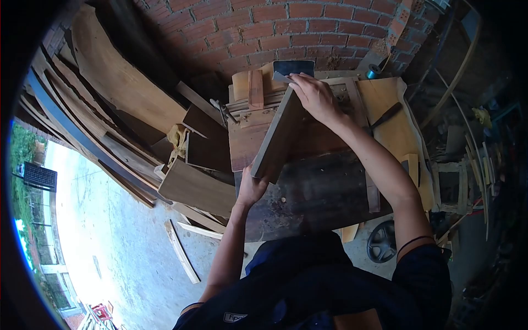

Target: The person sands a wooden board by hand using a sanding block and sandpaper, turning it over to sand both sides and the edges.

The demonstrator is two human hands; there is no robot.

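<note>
A wooden board (278,137) stands on its edge across a dark workbench (319,192), tilted toward the brick wall. My left hand (251,187) grips the board's near end from below. My right hand (313,96) rests on the board's far end, its fingers pressing a small grey piece that looks like sandpaper (281,78) against the top edge. A dark flat sheet (294,67) sits just beyond the fingers.
Wood blocks (254,88) and a plywood sheet (393,118) lie on the bench. Long planks (115,82) lean against the brick wall (286,27) at left. Offcuts (181,253) lie on the concrete floor. A black wheel (382,241) and cluttered shelves (456,181) stand at right.
</note>
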